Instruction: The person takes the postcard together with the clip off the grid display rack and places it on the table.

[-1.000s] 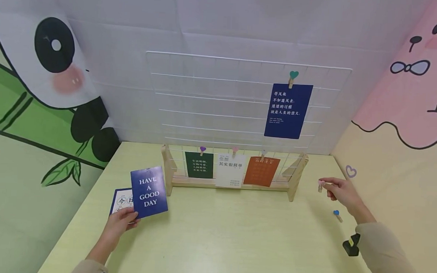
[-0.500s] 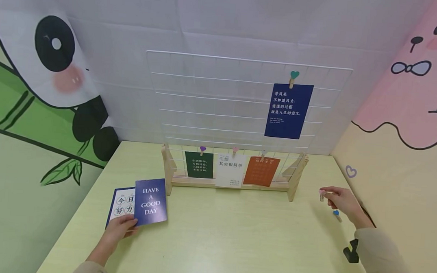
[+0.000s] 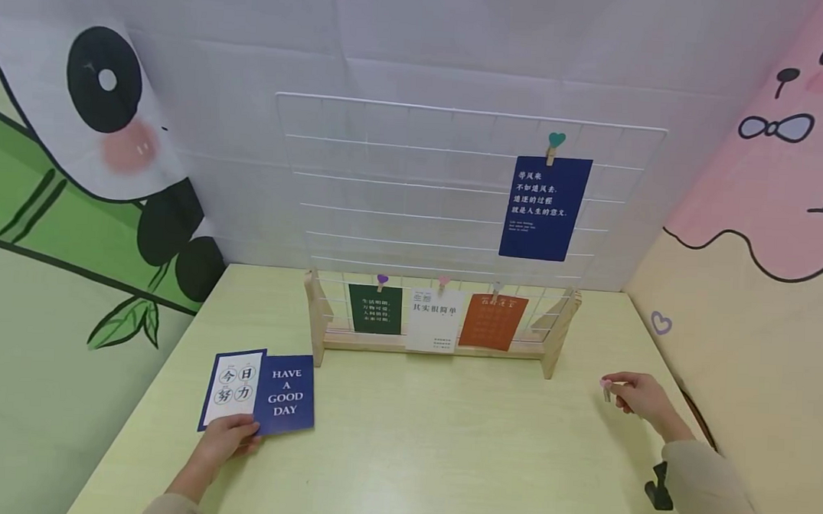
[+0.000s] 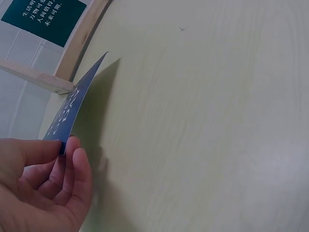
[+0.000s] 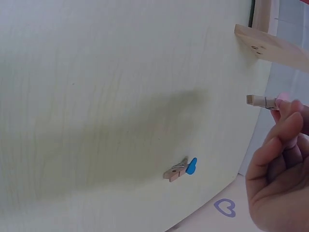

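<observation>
My left hand (image 3: 224,439) pinches a lower corner of a blue postcard (image 3: 286,393) printed HAVE A GOOD DAY. In the left wrist view this postcard (image 4: 75,104) tilts up from the tabletop, thumb on one face and fingers on the other. Beside it a white postcard with a blue border (image 3: 233,387) lies at the left, its lower edge partly behind the hand. My right hand (image 3: 643,397) holds a small wooden clothespin with a pink heart (image 5: 263,101) between thumb and fingertips, above the table. A clothespin with a blue heart (image 5: 178,169) lies on the table under that hand, hidden in the head view.
At the back stands a white wire grid (image 3: 402,164) on a wooden stand (image 3: 551,344). Clothespins hold a green card (image 3: 375,310), a white card (image 3: 433,323), an orange card (image 3: 493,323) and, higher at right, a navy card (image 3: 544,209). Decorated walls flank the table (image 3: 431,434).
My left hand has lowered the blue postcard toward the table and uncovered more of the white postcard. My right hand has moved down toward me with the pink-heart clothespin, covering the blue-heart one.
</observation>
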Motion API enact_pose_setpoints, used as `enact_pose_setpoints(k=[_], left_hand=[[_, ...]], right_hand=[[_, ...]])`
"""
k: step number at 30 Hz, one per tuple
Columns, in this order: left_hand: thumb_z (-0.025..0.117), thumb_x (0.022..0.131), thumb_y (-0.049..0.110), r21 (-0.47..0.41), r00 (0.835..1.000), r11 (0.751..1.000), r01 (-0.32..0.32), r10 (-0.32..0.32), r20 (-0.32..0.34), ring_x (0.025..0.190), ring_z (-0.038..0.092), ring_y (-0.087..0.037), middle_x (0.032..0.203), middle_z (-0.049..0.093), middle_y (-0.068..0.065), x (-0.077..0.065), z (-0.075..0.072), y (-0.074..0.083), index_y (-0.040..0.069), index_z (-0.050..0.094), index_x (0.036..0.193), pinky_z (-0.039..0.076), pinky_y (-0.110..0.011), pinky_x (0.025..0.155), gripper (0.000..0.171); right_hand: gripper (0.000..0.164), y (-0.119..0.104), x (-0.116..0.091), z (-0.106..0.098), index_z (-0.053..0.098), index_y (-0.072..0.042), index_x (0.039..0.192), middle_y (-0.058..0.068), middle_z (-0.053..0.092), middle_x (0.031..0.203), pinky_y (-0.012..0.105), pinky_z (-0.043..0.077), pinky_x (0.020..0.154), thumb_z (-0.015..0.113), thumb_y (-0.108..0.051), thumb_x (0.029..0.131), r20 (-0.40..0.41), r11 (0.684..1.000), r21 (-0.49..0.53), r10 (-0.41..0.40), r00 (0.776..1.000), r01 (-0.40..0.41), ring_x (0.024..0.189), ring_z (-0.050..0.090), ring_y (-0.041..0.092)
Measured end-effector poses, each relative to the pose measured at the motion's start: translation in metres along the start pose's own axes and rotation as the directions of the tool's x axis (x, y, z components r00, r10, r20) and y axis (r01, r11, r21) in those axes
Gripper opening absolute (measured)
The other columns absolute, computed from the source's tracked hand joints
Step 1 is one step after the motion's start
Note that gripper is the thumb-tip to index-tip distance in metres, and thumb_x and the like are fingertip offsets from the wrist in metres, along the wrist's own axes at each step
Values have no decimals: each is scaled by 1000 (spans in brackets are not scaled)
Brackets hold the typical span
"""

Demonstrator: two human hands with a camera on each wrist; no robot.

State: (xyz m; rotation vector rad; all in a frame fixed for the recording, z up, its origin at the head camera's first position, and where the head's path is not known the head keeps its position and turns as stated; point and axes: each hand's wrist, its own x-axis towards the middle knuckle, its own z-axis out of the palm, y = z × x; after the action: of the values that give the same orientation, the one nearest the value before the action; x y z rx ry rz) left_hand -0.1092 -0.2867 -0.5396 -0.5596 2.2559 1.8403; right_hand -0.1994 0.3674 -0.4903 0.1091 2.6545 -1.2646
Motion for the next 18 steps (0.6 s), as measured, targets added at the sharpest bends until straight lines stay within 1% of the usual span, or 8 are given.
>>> enact_pose_setpoints(k=[7,12,15,18], left_hand=[[46,85,-7,-38,1000,999,10,-10,-10,61,59,-14,72,60,-11,3,1,-8,-26,38,106,51,-28,58,30],[46,86,-5,-23,1000,1000,-3,3,-6,61,58,-14,74,60,-12,4,1,-9,-25,37,111,51,-27,56,33],[45,86,-5,-8,1000,1000,-3,3,-13,61,57,-14,75,60,-12,4,2,-9,-22,35,115,51,-27,55,35],[46,85,-4,11,1000,1000,-2,3,-26,60,56,-15,73,59,-11,5,1,-9,-21,36,115,50,-27,53,36]], right_hand=[[29,14,-2,12,55,12,105,2,50,55,27,40,45,52,-11,87,3,1000,-1,18,1000,-18,48,44,12],[26,26,-2,18,56,11,102,2,50,54,25,39,44,52,-9,86,-2,999,-32,18,1000,-18,48,44,13],[25,33,-2,22,57,11,100,2,50,55,27,39,45,51,-9,86,-2,998,-60,20,1000,-20,48,45,14],[25,38,-3,23,57,10,101,2,49,55,27,39,46,52,-10,86,1,996,-74,40,999,-40,49,45,15]])
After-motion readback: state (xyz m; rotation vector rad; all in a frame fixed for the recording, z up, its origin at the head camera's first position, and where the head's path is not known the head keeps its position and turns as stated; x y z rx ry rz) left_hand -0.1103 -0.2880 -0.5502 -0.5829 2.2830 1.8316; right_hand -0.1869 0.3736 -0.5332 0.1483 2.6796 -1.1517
